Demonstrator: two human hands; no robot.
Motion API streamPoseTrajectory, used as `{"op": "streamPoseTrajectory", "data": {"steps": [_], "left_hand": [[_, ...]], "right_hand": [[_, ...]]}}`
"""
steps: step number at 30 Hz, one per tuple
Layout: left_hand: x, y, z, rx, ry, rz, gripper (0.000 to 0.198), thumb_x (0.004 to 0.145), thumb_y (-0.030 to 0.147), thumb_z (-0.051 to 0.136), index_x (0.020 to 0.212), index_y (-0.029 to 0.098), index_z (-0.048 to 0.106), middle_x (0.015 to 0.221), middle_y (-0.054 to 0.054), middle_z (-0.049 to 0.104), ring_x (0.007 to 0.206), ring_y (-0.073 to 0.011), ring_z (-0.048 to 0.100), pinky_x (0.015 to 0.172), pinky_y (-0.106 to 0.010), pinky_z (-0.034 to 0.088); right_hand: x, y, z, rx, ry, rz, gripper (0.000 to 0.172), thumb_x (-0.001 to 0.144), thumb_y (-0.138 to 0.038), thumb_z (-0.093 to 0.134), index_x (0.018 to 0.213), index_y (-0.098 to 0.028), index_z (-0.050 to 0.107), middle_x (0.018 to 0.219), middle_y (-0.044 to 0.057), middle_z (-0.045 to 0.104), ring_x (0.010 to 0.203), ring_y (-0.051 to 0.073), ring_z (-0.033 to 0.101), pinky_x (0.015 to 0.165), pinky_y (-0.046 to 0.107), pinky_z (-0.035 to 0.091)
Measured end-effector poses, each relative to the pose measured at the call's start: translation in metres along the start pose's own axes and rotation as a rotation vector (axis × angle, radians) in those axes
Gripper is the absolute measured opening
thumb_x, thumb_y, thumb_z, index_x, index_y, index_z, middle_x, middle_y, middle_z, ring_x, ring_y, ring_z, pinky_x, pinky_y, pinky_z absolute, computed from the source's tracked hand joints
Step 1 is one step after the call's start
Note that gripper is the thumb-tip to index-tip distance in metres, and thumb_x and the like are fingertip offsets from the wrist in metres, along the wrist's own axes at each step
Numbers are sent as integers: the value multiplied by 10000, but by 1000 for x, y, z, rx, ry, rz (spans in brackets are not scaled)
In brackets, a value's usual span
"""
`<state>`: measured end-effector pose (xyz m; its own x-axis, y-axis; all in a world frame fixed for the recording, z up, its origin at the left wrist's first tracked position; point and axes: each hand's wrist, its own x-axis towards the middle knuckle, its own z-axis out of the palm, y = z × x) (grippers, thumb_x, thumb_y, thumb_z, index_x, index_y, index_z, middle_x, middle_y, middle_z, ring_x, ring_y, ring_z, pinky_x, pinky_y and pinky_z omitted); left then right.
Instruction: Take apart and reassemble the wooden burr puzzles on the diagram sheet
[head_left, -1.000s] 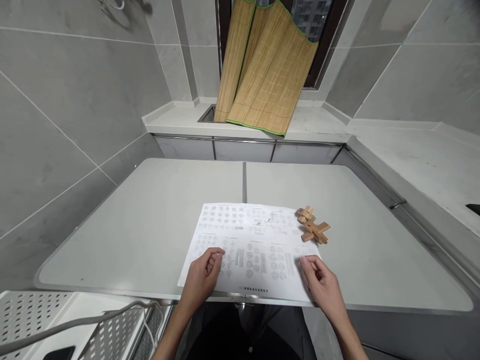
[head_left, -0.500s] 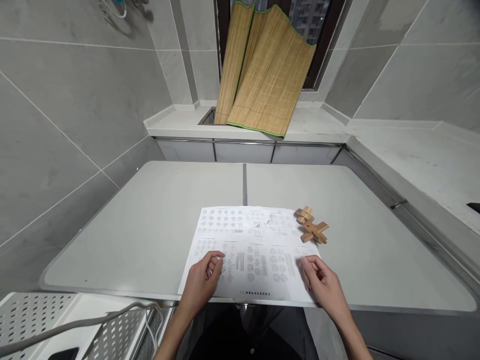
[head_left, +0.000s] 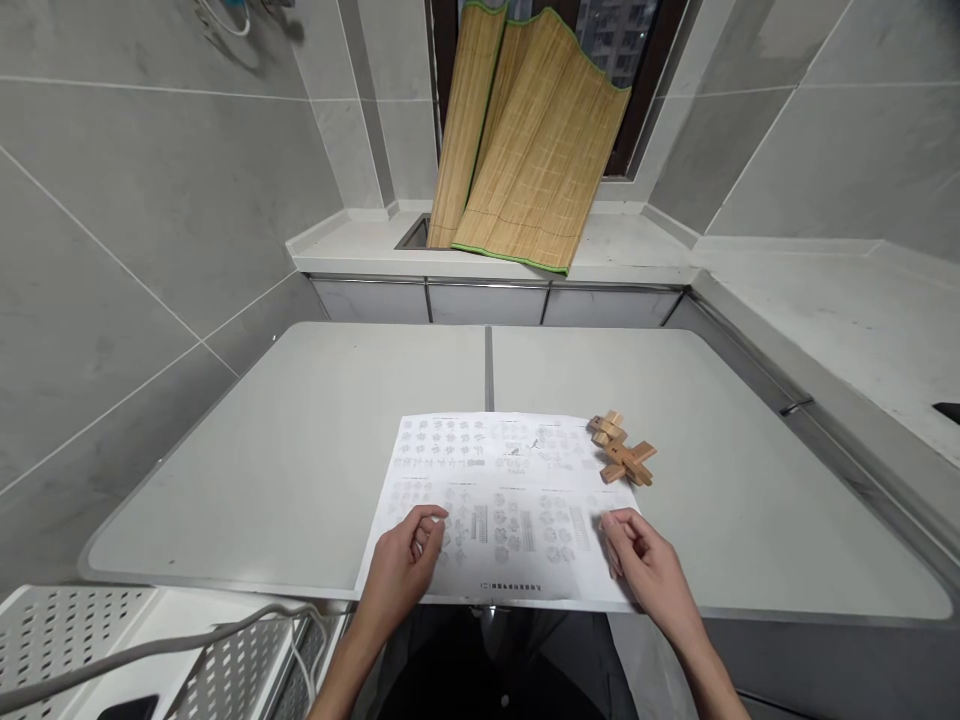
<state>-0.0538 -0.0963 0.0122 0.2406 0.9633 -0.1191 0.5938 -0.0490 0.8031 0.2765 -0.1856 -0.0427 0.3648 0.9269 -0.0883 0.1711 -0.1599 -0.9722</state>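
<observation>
A large white sheet of paper [head_left: 442,475] with rows of small printed diagrams lies flat on the table. Over its lower left part is my left hand [head_left: 405,555], fingers loosely bent and the thumb apart from them, nothing held. My right hand [head_left: 643,560] rests at the sheet's lower right edge, likewise loosely curled and empty. Beyond the right hand, at the sheet's upper right edge, sit two wooden interlocking puzzles: a larger brown one [head_left: 628,463] made of crossed bars, and a smaller lighter one [head_left: 607,428] just behind it.
The pale table [head_left: 315,470] has a seam down its middle. Behind it, a bamboo mat [head_left: 532,160] leans on a white ledge [head_left: 360,240] by the window. A perforated white rack [head_left: 75,620] with a grey cable [head_left: 150,650] stands lower left. A counter [head_left: 840,300] runs along the right.
</observation>
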Motion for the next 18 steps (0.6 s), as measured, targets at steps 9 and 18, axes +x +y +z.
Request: {"op": "streamPoseTrajectory", "data": {"steps": [9, 18], "left_hand": [[-1, 4, 0, 30, 24, 14, 406, 1000, 545, 476, 1098, 218, 696, 721, 19, 568, 587, -147, 497, 586, -244, 409], [7, 7, 0, 150, 8, 48, 346, 1010, 482, 466, 1105, 243, 698, 723, 24, 609, 587, -158, 520, 610, -264, 409]], "right_hand": [[-2, -8, 2, -20, 15, 15, 490, 961, -694, 590, 857, -215, 619, 569, -63, 425, 513, 138, 428, 510, 254, 374], [-1, -12, 4, -35, 27, -9, 512, 950, -704, 594, 818, -210, 610, 570, -70, 403, 511, 125, 399, 512, 246, 349]]}}
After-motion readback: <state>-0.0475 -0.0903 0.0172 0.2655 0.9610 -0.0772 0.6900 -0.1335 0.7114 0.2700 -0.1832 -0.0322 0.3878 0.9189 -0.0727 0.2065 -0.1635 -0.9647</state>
